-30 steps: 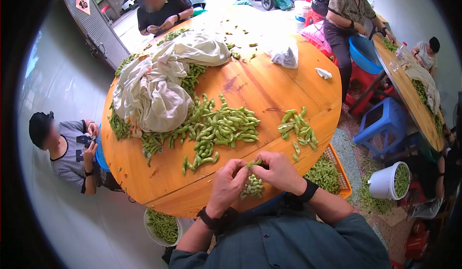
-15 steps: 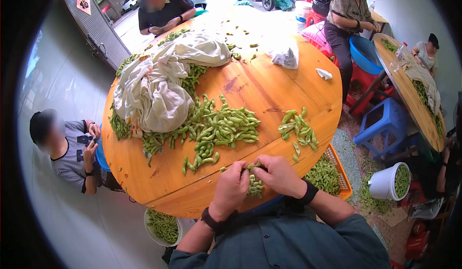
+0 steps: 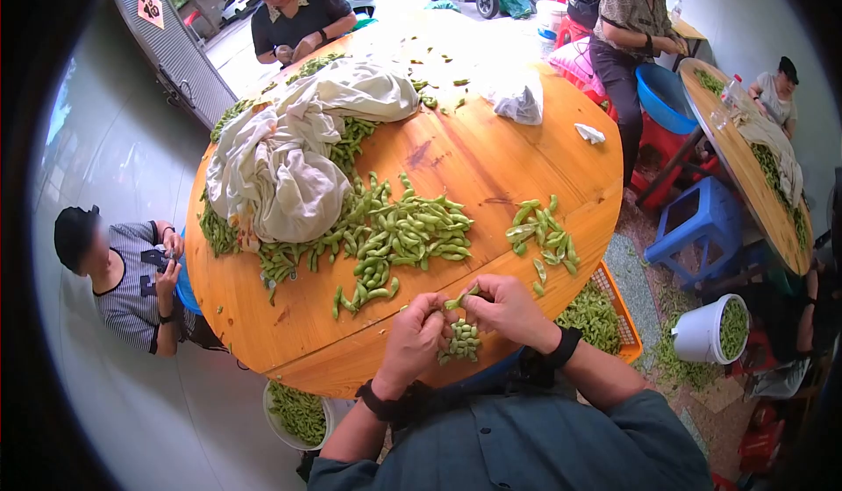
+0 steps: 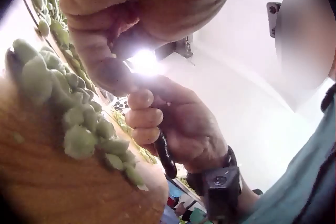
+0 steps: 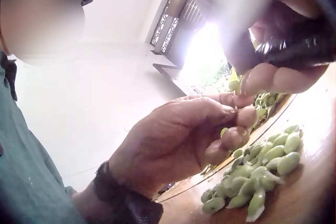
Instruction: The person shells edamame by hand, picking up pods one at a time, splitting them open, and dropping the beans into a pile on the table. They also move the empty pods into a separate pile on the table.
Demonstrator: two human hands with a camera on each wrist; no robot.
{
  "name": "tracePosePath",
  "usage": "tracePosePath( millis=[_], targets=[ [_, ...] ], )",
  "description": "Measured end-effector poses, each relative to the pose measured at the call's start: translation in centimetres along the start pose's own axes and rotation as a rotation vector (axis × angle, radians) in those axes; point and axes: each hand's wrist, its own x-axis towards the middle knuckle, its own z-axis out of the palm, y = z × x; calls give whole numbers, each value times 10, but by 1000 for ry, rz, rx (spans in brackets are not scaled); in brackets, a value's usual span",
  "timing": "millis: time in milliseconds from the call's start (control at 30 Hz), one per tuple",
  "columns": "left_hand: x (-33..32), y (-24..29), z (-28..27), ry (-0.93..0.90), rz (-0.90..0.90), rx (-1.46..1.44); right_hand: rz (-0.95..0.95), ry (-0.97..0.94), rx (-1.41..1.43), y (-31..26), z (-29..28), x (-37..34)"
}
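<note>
Both hands meet over the near edge of the round wooden table. Between them is a green pod, pinched by the fingers of the right hand. The left hand has its fingers curled at the pod's other end, and in the right wrist view the left hand shows a bit of green at its fingertips. Shelled beans lie in a small heap just below the hands. A dark, slim object lies along the right hand's fingers in the left wrist view.
A large pile of pods and a cream cloth cover the table's left. Fewer pods lie at right, near an orange crate. White buckets stand on the floor. Several people sit around.
The left hand has shifted slightly and its fingers have changed position; the pod between the hands shows more. The person across the table has lowered their head.
</note>
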Motion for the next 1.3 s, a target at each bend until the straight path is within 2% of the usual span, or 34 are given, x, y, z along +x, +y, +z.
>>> tracePosePath(
  millis=[167,233,333,400,433,500,633,733,767,800,933,1000,1067,1100,1133,1200,1267,1300],
  targets=[
    [-2,7,2,-6,-12,22,-84,66,-129,2,4,0],
    [-2,5,1,1,-14,29,-176,94,-259,2,6,-1],
    [0,-2,1,12,48,107,-217,104,-384,-9,8,-5],
    [3,-11,1,82,236,310,-258,118,-435,-8,9,-6],
    [3,-11,1,83,235,309,-300,130,-486,-7,10,-6],
    [3,-6,1,178,354,514,-312,162,-519,-4,10,-6],
    [6,-15,-3,256,307,389,-301,221,-628,-9,4,-5],
    [0,-7,-4,256,371,526,-307,313,-787,-9,-13,0],
    [-3,-6,-5,229,504,617,-299,349,-940,-8,-22,3],
    [-6,-4,-6,202,637,708,-306,342,-938,-9,-30,4],
    [-15,5,-9,138,561,644,-224,489,-1071,-16,-54,5],
    [-10,7,-21,204,415,616,-201,547,-1104,-18,-63,4],
    [2,9,-33,276,418,668,-167,631,-1125,-17,-70,4],
    [8,12,-37,341,390,789,-169,632,-1123,-17,-70,3],
    [13,12,-43,406,360,908,-214,646,-1086,-17,-71,2],
    [19,9,-50,386,373,1009,-259,661,-1049,-17,-70,1],
    [20,11,-49,372,337,1138,-447,534,-959,-16,-62,-2],
    [20,11,-48,368,335,1137,-442,535,-960,-17,-56,-5]
  ],
)
